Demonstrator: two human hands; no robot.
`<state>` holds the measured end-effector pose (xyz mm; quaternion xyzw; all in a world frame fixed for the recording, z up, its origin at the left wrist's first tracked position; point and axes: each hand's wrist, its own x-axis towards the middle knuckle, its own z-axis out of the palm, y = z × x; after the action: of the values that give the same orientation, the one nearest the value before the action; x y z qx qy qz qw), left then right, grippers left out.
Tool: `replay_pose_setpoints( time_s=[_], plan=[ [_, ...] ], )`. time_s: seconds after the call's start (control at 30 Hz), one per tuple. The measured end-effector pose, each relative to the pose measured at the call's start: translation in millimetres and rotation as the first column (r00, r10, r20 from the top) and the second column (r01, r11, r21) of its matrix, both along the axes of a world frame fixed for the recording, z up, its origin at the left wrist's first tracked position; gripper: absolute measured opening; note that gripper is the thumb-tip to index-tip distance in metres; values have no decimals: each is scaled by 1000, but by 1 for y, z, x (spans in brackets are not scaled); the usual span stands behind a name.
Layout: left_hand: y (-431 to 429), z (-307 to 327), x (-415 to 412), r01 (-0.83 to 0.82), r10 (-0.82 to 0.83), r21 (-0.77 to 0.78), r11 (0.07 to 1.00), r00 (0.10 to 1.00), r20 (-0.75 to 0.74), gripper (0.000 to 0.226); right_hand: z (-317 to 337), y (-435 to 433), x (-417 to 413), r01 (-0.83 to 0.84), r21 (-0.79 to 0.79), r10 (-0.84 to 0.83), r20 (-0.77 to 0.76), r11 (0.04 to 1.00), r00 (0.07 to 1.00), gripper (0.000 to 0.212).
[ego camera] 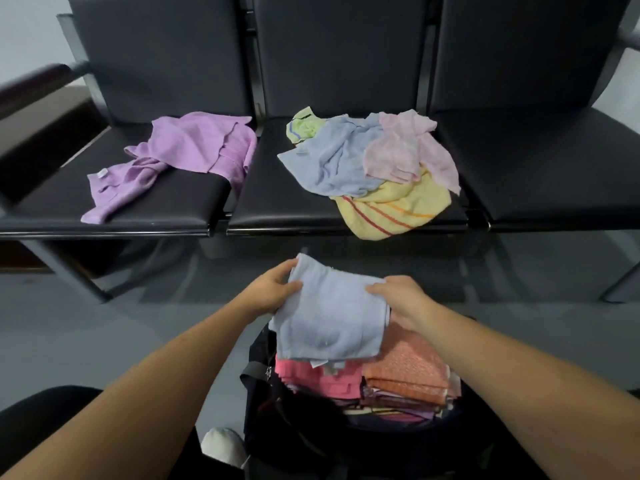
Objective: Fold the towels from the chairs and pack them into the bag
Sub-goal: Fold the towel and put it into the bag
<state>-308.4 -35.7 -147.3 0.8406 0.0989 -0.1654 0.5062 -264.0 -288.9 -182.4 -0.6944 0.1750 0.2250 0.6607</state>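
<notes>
left seat (pixel 187 206): purple towel (pixel 180 157) lies unfolded and loose. left hand (pixel 273 289) grips the left edge of a folded pale blue towel (pixel 332 320), held just above the open black bag (pixel 277 431), which holds stacks of folded towels (pixel 405 372), pink and orange. middle seat (pixel 273 202): unfolded heap (pixel 349 164) of green, blue, pink and yellow towels. right hand (pixel 398 299) grips the pale blue towel's right edge.

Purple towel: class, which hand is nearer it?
Left. The left hand is below-right of the purple towel; the right hand is farther right, across the folded blue towel.
</notes>
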Motion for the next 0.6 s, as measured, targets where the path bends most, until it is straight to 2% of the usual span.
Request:
replay_pose_setpoints(
  time_s=[0.13, 0.2, 0.27, 0.33, 0.37, 0.5, 0.6],
  plan=[
    [12, -33, -10, 8, 8, 118, 993, 992, -128, 51, -30, 17, -11, -91, -113, 81, -91, 989, 993, 11],
    [14, -43, -11, 58, -26, 217, 974, 988, -149, 55, -40, 24, -7, -151, -218, 128, -118, 964, 985, 5],
    [17, -48, -7, 89, -36, 331, 940, 986, -163, 59, -43, 27, 1, -157, -389, 128, -100, 908, 987, 1],
    [21, -48, 0, 37, 26, 392, 919, 987, -156, 62, -38, 27, 8, -166, -554, 158, -63, 816, 985, 9],
    [22, -47, 5, 11, 50, 401, 916, 989, -141, 59, -34, 28, 11, -162, -584, 163, -51, 796, 985, 10],
    [9, -30, 22, 8, 17, 380, 925, 998, -61, 32, -16, 36, 28, -180, -531, 175, -60, 828, 983, 14],
    [-12, -5, 40, 52, -61, 352, 935, 998, 14, 23, 9, 40, 43, -177, -421, 178, -37, 889, 983, 5]
  ],
)
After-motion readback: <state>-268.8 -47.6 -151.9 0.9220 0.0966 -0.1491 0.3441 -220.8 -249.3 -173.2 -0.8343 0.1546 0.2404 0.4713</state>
